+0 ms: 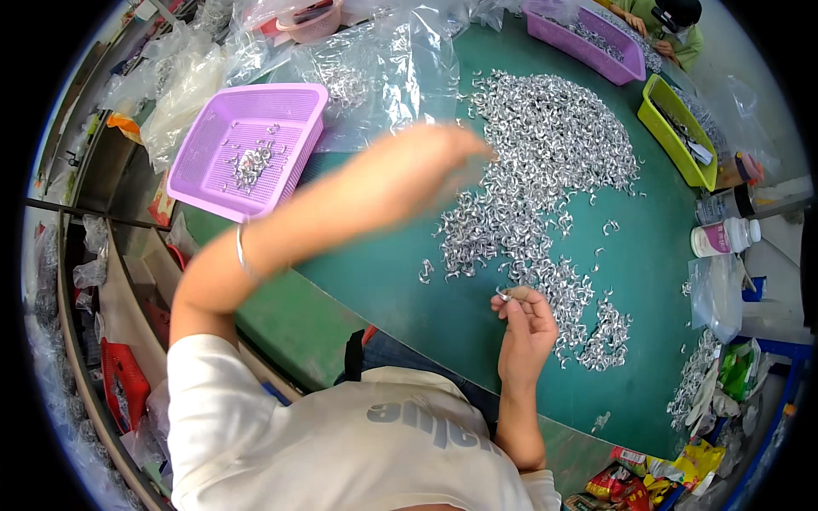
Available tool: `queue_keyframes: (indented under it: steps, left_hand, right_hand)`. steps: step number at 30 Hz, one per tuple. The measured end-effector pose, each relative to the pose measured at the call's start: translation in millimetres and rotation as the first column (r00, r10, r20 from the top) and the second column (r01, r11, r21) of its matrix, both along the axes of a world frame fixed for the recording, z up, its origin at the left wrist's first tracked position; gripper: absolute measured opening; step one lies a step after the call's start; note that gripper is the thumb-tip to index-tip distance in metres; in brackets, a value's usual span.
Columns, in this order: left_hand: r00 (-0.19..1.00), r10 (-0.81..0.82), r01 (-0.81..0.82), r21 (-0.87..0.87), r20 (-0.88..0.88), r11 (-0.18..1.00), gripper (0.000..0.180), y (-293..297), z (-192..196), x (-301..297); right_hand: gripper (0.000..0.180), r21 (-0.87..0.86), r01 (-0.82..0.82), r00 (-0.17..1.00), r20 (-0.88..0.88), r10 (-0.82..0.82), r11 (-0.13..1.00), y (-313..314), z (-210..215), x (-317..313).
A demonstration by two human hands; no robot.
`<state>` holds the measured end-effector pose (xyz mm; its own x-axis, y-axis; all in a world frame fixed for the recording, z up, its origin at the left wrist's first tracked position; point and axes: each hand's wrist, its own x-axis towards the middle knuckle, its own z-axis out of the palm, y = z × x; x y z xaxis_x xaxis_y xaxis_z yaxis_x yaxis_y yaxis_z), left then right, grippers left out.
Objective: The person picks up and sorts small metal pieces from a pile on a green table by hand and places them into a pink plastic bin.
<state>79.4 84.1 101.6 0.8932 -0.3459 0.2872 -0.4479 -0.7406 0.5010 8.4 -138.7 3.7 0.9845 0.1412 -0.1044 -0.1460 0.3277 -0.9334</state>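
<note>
A large heap of small shiny metal clips (545,162) covers the green table (665,247). My right hand (527,319) is near the front of the heap, fingers pinched on one small metal clip (504,294). My left hand (447,153) is blurred, stretched out over the table at the heap's left edge, right of a lilac mesh basket (213,175) that has a few clips in it. I cannot make out whether the left hand holds anything.
Clear plastic bags (375,77) lie behind the lilac basket. A purple tray (588,47) and a lime tray (673,136) stand far right, with another person (669,25) beyond. White bottles (724,237) and snack packets (648,485) sit at the right.
</note>
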Motion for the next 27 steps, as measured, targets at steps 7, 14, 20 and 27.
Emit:
queue_keyframes:
  steps: [7, 14, 20, 27]
  left_hand:
    - [0.826, -0.187, -0.353, -0.746, -0.532, 0.565, 0.025, -61.3, -49.8, -108.1]
    - [0.834, -0.255, -0.414, -0.861, -0.489, 0.296, 0.009, -73.1, -66.6, -122.0]
    - [0.718, -0.39, -0.599, -0.797, -0.576, 0.074, 0.009, -66.8, -63.4, -124.2]
    - [0.764, -0.344, -0.546, -0.831, -0.547, 0.109, 0.009, -62.7, -62.7, -125.9]
  right_hand:
    - [0.013, 0.398, -0.12, 0.958, -0.194, 0.211, 0.91, -1.2, 16.5, -24.0]
    - [0.014, 0.5, -0.09, 0.909, -0.313, 0.276, 0.862, 0.3, 22.0, -33.6]
    - [0.012, 0.262, -0.08, 0.966, -0.216, 0.139, 0.962, 10.3, 26.4, -41.1]
    - [0.009, 0.127, -0.105, 0.988, -0.097, 0.117, 0.986, 16.5, 30.0, -40.1]
